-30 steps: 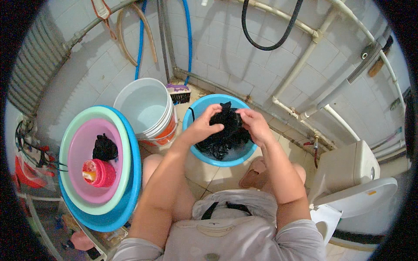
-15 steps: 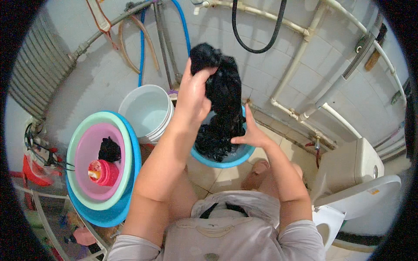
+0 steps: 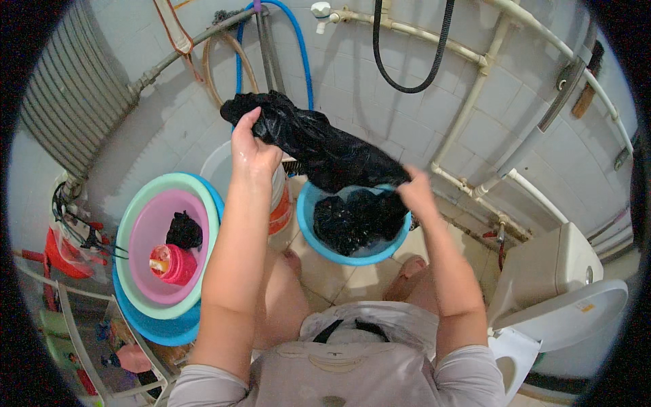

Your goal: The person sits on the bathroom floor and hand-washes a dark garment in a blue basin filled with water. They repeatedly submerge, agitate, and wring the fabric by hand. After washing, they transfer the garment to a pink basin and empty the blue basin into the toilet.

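A wet black garment [image 3: 319, 146] stretches between my two hands, above and behind a blue basin [image 3: 306, 234]. My left hand [image 3: 256, 149] grips its upper left end, fingers wrapped into the cloth. Lower down at the right, my right hand [image 3: 419, 193] is closed on the other end, slightly blurred. What kind of garment it is cannot be made out. More black cloth [image 3: 356, 224] lies in the basin, in water with some foam. The basin stands on the tiled floor between my feet.
Left of me sit stacked basins, a green one [image 3: 139, 210] and a pink one [image 3: 146, 230], holding a red jar [image 3: 178, 266] and a small black cloth [image 3: 184, 230]. A white bucket [image 3: 218, 159] is behind my left forearm. A toilet [image 3: 542, 271] stands at the right; pipes [image 3: 468, 108] line the wall.
My left hand has moved left with the garment's end. My right hand, open beside the basin before, has closed on the other end and pulled the cloth sideways out of the basin.
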The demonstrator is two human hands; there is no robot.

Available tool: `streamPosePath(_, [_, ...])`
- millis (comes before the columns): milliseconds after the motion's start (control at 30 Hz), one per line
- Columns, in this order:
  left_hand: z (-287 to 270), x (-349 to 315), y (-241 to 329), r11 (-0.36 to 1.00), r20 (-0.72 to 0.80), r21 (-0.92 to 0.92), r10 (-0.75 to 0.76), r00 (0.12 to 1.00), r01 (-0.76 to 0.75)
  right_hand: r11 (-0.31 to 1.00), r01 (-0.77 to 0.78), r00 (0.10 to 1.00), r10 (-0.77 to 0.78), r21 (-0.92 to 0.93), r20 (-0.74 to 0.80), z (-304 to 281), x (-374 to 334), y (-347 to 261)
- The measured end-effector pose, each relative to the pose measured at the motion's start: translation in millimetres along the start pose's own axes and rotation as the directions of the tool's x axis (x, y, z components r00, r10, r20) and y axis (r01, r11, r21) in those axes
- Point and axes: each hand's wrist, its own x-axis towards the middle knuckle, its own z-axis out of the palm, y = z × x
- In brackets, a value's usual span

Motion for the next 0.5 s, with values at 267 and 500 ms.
streamPosePath(267, [-21, -11, -15, 0.992, 0.051, 0.016, -0.125, 0.991, 0.124, 0.878, 0.29, 0.943, -0.193, 0.38, -0.273, -68, 44, -134])
streamPosePath(500, [-105, 33, -57, 0.928, -0.208, 0.307, -0.15, 0.967, 0.21, 0.995, 0.099, 0.991, -0.096, 0.028, -0.098, -30, 74, -60])
